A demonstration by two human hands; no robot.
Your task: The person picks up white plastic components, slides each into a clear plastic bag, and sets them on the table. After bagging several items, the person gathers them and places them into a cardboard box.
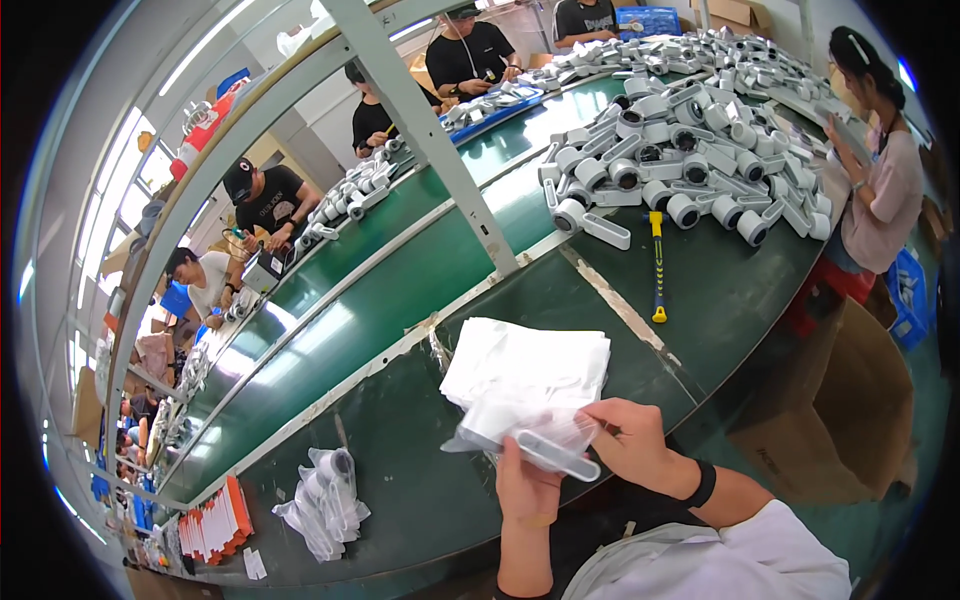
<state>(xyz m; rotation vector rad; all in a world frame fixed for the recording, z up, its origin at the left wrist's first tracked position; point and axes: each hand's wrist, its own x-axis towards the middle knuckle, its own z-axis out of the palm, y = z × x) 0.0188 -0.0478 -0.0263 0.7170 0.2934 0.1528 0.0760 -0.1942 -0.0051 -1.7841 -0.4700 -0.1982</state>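
Over the near table edge, my left hand (pixel 525 487) grips a light grey plastic part with a slotted handle (pixel 560 456), its thumb lying along it. A clear plastic bag (pixel 470 428) covers much of the part, while the handle's end sticks out toward the lower right. My right hand (pixel 640 446) pinches the bag film beside the handle. Just beyond both hands lies a stack of white bags or sheets (pixel 525 360). To the left, several bagged grey parts (pixel 328 500) lie in a small heap.
A large pile of grey parts (pixel 690 150) covers the far right of the green table (pixel 400 440). A yellow-and-black hammer (pixel 657 265) lies before it. Orange-edged cards (pixel 215 525) stand at left. A metal post (pixel 430 140) rises beyond. An open carton (pixel 830 400) and a person (pixel 880 190) are at right.
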